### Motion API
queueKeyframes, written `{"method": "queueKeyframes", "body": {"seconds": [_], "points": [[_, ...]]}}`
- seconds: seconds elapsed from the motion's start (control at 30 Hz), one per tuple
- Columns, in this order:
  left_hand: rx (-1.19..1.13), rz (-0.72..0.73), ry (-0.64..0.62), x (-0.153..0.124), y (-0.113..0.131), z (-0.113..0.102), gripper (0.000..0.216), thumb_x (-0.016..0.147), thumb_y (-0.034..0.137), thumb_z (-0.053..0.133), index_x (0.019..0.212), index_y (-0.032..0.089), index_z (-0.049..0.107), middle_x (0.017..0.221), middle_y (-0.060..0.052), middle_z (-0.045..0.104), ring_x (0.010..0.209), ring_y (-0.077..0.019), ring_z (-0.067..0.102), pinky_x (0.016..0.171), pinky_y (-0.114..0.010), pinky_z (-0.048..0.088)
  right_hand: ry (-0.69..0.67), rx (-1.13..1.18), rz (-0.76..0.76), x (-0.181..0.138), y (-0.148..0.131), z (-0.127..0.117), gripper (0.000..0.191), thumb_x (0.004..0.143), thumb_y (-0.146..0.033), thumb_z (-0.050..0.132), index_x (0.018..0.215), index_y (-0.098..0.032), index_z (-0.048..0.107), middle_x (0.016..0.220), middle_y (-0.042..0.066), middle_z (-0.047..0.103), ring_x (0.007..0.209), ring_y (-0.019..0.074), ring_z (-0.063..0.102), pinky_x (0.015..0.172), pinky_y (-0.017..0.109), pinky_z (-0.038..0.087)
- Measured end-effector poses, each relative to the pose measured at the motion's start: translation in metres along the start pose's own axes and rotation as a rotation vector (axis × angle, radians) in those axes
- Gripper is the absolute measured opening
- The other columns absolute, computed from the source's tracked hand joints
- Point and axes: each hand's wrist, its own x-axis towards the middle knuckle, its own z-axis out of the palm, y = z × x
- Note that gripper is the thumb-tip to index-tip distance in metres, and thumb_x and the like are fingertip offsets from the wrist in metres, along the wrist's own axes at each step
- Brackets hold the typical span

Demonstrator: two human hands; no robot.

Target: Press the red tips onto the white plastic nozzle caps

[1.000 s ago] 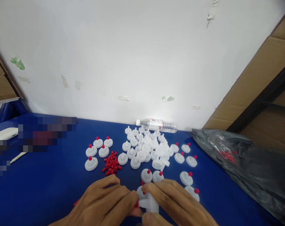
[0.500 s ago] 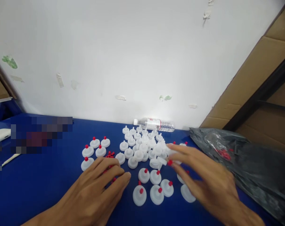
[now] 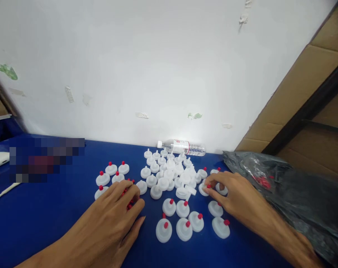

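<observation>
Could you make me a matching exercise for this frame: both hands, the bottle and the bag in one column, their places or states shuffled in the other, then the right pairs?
Column one
1. left hand
2. right hand
3. bottle
4. bag

Column two
A. lying on its side by the wall
B. over the loose red caps
C. dark grey, toward the right edge of the view
D. at a red-tipped lid right of the white pile

Pairs: 1-B, 2-D, 3-A, 4-C

White spouted discs (image 3: 169, 174) heaped; red-capped discs (image 3: 183, 230) spout-up nearby.
</observation>
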Motion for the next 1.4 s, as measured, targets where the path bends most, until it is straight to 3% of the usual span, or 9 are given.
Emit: {"method": "queueKeyframes", "body": {"seconds": [0.13, 0.3, 0.47, 0.67, 0.8, 0.97, 1.23, 1.3, 1.4], "points": [[0.138, 0.034, -0.004, -0.002, 0.0, 0.003, 0.033, 0.107, 0.028, 0.045, 0.09, 0.018, 0.071, 0.094, -0.01, 0.07, 0.103, -0.0338, 0.059, 0.089, -0.051, 0.047, 0.083, 0.092, -0.058, 0.0, -0.007, -0.005, 0.019, 0.103, -0.046, 0.062, 0.108, -0.033, 0.074, 0.108, 0.002, 0.077, 0.103, 0.0283, 0.069, 0.094, 0.048, 0.05], [0.256, 0.105, -0.081, -0.003, -0.003, 0.007, 0.029, 0.101, 0.021, 0.05, 0.081, 0.019, 0.071, 0.088, -0.009, 0.069, 0.098, -0.0322, 0.059, 0.088, -0.05, 0.045, 0.025, 0.108, -0.176, -0.002, -0.02, -0.002, 0.02, 0.106, -0.044, 0.06, 0.118, -0.033, 0.071, 0.121, 0.002, 0.075, 0.117, 0.0276, 0.066, 0.115, 0.057, 0.038], [0.24, 0.137, -0.062, -0.004, -0.004, 0.01, 0.028, 0.098, 0.015, 0.05, 0.079, 0.02, 0.07, 0.088, -0.007, 0.068, 0.098, -0.0308, 0.059, 0.093, -0.049, 0.043, 0.004, 0.086, -0.218, -0.001, -0.024, 0.004, 0.012, 0.104, -0.033, 0.065, 0.111, -0.028, 0.073, 0.119, 0.006, 0.074, 0.111, 0.0283, 0.066, 0.105, 0.054, 0.048], [0.184, 0.163, 0.02, 0.005, 0.001, 0.002, 0.04, 0.108, 0.01, 0.036, 0.088, 0.017, 0.071, 0.09, -0.007, 0.068, 0.096, -0.0295, 0.059, 0.094, -0.049, 0.043, 0.023, 0.123, -0.194, -0.001, -0.019, -0.003, 0.012, 0.105, -0.036, 0.06, 0.099, -0.029, 0.068, 0.115, 0.003, 0.075, 0.112, 0.0266, 0.069, 0.114, 0.058, 0.043], [0.126, 0.186, 0.068, 0.007, 0.004, -0.001, 0.036, 0.108, 0.008, 0.039, 0.089, 0.016, 0.069, 0.088, -0.006, 0.068, 0.094, -0.0276, 0.058, 0.091, -0.046, 0.043, 0.02, 0.182, -0.106, -0.001, -0.015, -0.009, 0.013, 0.105, -0.04, 0.058, 0.104, -0.03, 0.067, 0.111, 0.001, 0.076, 0.104, 0.0242, 0.074, 0.091, 0.042, 0.058], [0.11, 0.18, 0.035, 0.002, 0.002, 0.003, 0.028, 0.108, 0.009, 0.044, 0.094, 0.016, 0.067, 0.095, -0.006, 0.069, 0.098, -0.0282, 0.057, 0.095, -0.047, 0.042, 0.012, 0.152, -0.084, 0.0, -0.017, -0.012, 0.021, 0.107, -0.044, 0.054, 0.1, -0.03, 0.068, 0.097, 0.0, 0.079, 0.085, 0.0222, 0.077, 0.074, 0.035, 0.059], [-0.013, 0.162, 0.062, -0.003, 0.0, 0.0, 0.03, 0.113, 0.012, 0.04, 0.109, 0.018, 0.07, 0.102, -0.002, 0.071, 0.102, -0.0217, 0.059, 0.099, -0.038, 0.042, 0.198, 0.31, -0.082, -0.006, -0.028, -0.017, 0.016, 0.107, -0.043, 0.056, 0.107, -0.029, 0.065, 0.127, 0.004, 0.076, 0.083, 0.0167, 0.076, 0.043, 0.021, 0.051], [-0.01, 0.137, 0.08, -0.004, 0.0, 0.001, 0.028, 0.114, 0.016, 0.042, 0.114, 0.019, 0.07, 0.103, 0.0, 0.072, 0.101, -0.0193, 0.06, 0.098, -0.034, 0.044, 0.283, 0.319, -0.146, -0.008, -0.035, -0.013, 0.015, 0.105, -0.038, 0.062, 0.117, -0.03, 0.064, 0.122, 0.003, 0.076, 0.083, 0.0156, 0.074, 0.048, 0.019, 0.055], [0.022, 0.107, 0.101, -0.007, 0.0, 0.003, 0.024, 0.113, 0.022, 0.049, 0.126, 0.021, 0.069, 0.107, 0.0, 0.072, 0.103, -0.0172, 0.062, 0.097, -0.03, 0.047, 0.423, 0.308, -0.304, -0.011, -0.049, -0.006, 0.033, 0.103, -0.029, 0.066, 0.136, -0.029, 0.06, 0.119, 0.003, 0.076, 0.085, 0.0147, 0.074, 0.079, 0.025, 0.065]]}}
